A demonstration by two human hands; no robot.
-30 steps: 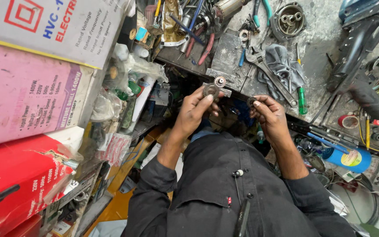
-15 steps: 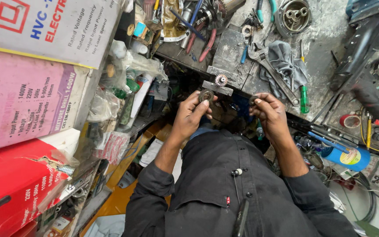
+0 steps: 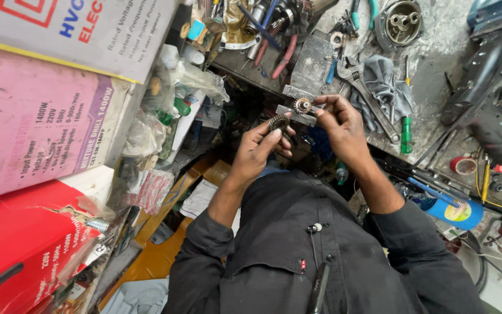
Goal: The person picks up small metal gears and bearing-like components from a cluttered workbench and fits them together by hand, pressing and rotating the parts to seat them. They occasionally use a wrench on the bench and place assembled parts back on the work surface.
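**Gears part at the cluttered bench**

Gears once held close together in front of the chest now sit apart, one to each hand. Half a second ago both hands met over a single cluster of metal; now the left hand [image 3: 261,148] has dropped nearer the body while the right hand [image 3: 338,125] has lifted toward the far bench [image 3: 437,52].

The left fingers [image 3: 274,135] pinch a dark toothed gear [image 3: 278,122], round, greasy and dull, its teeth showing along the rim. The right fingers [image 3: 321,110] pinch a smaller gear [image 3: 303,105], lighter and brassy at its centre, held just over a flat grey metal plate [image 3: 295,114] at the near edge of the bench. The two gears are near each other but not touching.

Just right of the right hand lie a grey rag [image 3: 382,81], an adjustable wrench [image 3: 358,81] and a green-handled screwdriver [image 3: 406,131]. Far on the bench stands a round metal housing [image 3: 399,23]. Stacked cardboard boxes, pink [image 3: 36,116] and red [image 3: 24,232], fill the left side. A blue spray can [image 3: 451,212] lies near the right elbow.
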